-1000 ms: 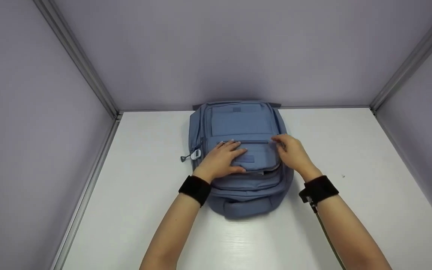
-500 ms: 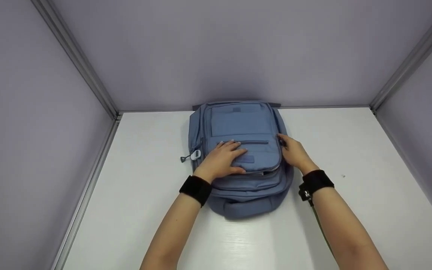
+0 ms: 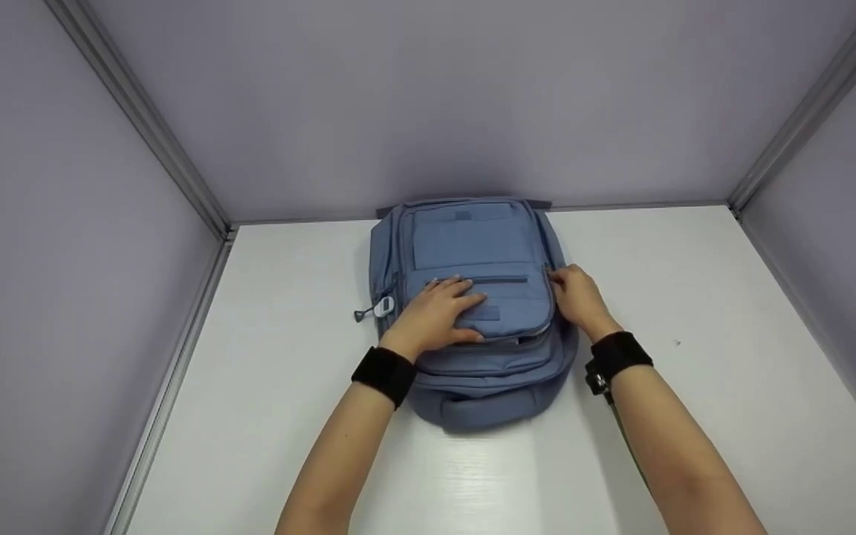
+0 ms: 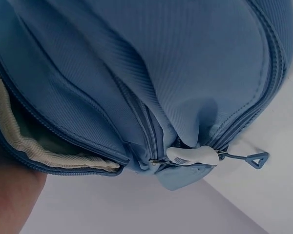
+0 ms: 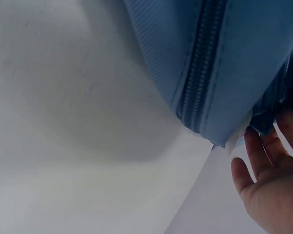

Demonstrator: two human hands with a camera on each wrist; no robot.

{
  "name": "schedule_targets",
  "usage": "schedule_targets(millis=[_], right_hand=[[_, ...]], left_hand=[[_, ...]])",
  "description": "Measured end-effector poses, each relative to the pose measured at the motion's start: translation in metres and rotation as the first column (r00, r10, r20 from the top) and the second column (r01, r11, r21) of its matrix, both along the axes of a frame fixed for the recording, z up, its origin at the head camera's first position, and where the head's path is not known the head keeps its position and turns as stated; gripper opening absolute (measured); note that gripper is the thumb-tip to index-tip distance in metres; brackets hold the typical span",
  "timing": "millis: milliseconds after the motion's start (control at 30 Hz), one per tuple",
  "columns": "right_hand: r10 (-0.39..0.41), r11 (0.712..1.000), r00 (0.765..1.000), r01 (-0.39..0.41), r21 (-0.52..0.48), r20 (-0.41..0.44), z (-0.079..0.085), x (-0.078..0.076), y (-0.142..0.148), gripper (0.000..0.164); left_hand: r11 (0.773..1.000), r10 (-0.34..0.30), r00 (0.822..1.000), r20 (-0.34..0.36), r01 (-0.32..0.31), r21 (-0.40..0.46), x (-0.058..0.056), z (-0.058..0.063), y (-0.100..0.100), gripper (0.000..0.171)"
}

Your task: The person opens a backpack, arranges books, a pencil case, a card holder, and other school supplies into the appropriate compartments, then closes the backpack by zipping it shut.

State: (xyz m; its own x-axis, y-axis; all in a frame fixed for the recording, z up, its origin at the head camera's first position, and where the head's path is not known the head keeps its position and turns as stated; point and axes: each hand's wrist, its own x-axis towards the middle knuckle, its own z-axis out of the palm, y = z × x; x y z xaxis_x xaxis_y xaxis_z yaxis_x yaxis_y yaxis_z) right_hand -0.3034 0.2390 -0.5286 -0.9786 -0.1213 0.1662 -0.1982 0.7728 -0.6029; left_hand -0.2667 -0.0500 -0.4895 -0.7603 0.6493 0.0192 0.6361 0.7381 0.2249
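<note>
A blue backpack (image 3: 481, 245) lies on its back, its front pocket (image 3: 517, 308) facing up. My left hand (image 3: 434, 316) rests spread on that pocket, fingers over its short horizontal zipper. At the pocket's right edge, my right hand (image 3: 579, 299) pinches the dark blue zipper pull (image 5: 263, 122); the fingertips are partly hidden by the fabric. In the left wrist view the pocket's zipper is undone along the near edge, and pale lining (image 4: 34, 146) shows. A white tag (image 3: 383, 306) with a triangular pull (image 4: 257, 160) hangs at the bag's left side.
The bag lies on a white table (image 3: 294, 357), its far end against the grey back wall (image 3: 465, 96). Side walls stand left and right. Black bands circle both wrists, and a cable runs along the right forearm.
My right hand has moved from the pocket's top down to its right edge and taken hold there. My left hand stays in place on the pocket. The view has shifted slightly.
</note>
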Motion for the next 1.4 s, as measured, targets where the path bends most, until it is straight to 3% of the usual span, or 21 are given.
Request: schedule_targets(millis=[333, 467, 733, 933, 1200, 1400], right_hand=[[-0.025, 0.976, 0.998, 0.037, 0.215, -0.062, 0.008, 0.008, 0.003, 0.021], [0.008, 0.973, 0.998, 0.005, 0.230, -0.055, 0.011, 0.012, 0.006, 0.019], [0.085, 0.964, 0.996, -0.078, 0.253, -0.016, 0.020, 0.028, 0.011, 0.015], [0.143, 0.950, 0.987, -0.156, 0.270, 0.067, 0.030, 0.041, 0.013, 0.015], [0.263, 0.917, 0.940, -0.314, 0.248, 0.216, 0.046, 0.060, 0.009, 0.032], [0.362, 0.879, 0.885, -0.429, 0.207, 0.294, 0.055, 0.070, 0.003, 0.035]], left_hand=[[1.000, -0.008, 0.999, -0.037, 0.008, 0.010, 0.001, -0.003, -0.004, 0.070], [1.000, 0.015, 0.999, -0.052, -0.015, 0.015, 0.002, -0.007, -0.006, 0.070], [0.999, 0.044, 0.999, -0.014, -0.043, 0.029, 0.003, -0.013, -0.006, 0.068], [0.999, 0.047, 0.999, -0.027, -0.046, 0.010, 0.004, -0.014, -0.005, 0.069], [0.999, 0.053, 0.998, -0.033, -0.053, -0.006, 0.004, -0.014, -0.006, 0.072], [0.999, 0.054, 0.997, -0.051, -0.054, 0.000, 0.005, -0.014, -0.005, 0.071]])
